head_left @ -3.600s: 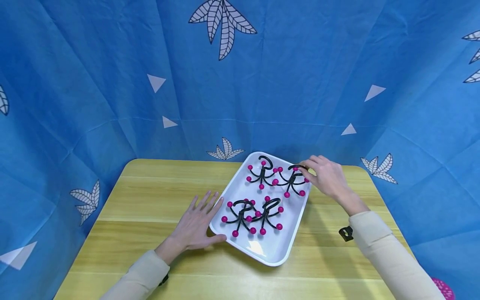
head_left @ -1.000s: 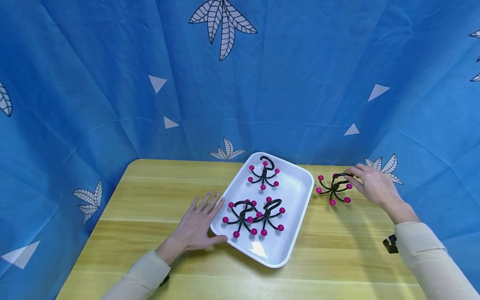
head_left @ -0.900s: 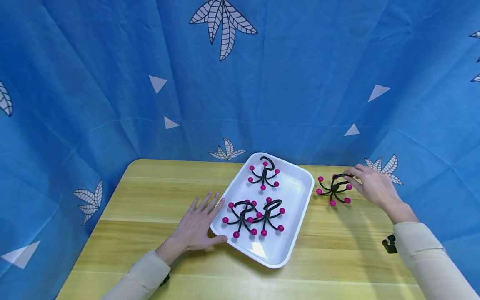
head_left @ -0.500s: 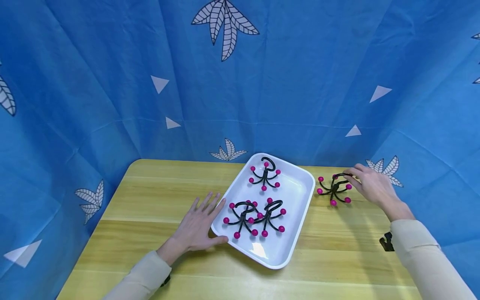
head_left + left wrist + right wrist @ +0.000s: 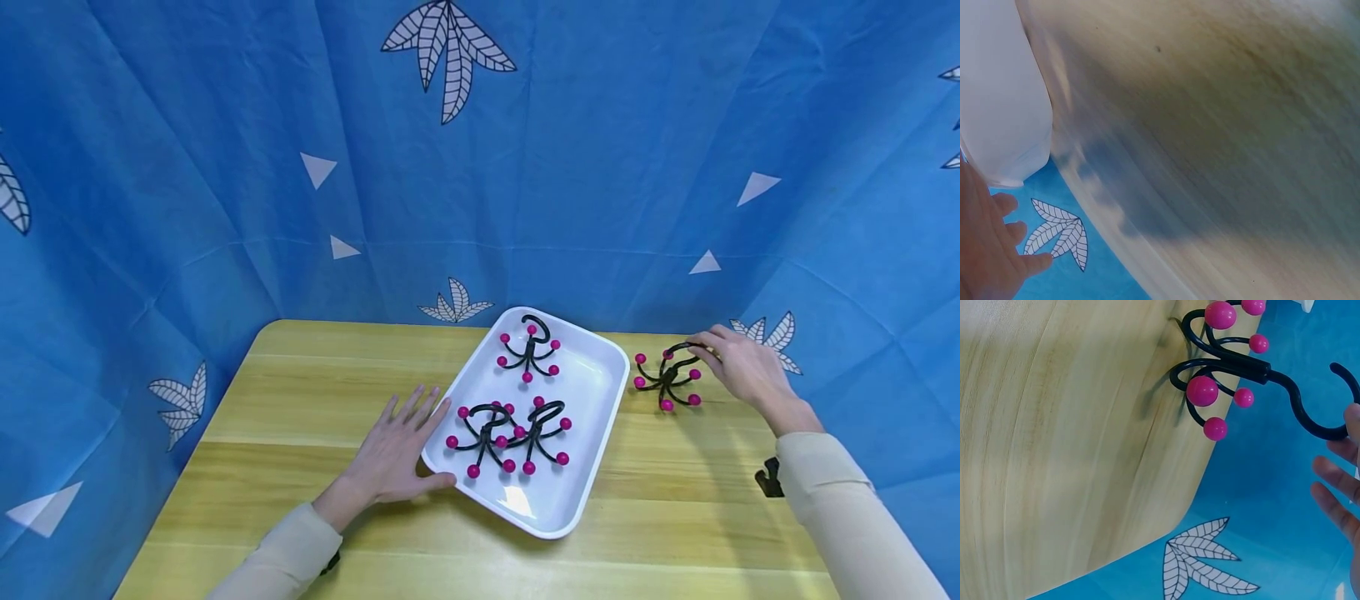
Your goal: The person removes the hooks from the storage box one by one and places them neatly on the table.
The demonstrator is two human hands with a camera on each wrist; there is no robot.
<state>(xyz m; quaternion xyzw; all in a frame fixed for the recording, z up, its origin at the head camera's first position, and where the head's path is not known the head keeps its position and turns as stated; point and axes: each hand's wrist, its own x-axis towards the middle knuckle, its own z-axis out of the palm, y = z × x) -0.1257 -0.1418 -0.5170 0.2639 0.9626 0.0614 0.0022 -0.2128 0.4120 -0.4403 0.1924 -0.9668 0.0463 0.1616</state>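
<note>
Four black hooks with pink-tipped prongs: three in the white tray, one out on the worktop.

The right hand pinches the curved top of the lone hook, which stands on its prongs just right of the tray near the worktop's far edge. The left hand lies flat on the wood with fingers spread wide, holding nothing, its thumb against the tray's near left rim. Two of the tray's hooks stand side by side at its near end, and a third stands at the far end.
</note>
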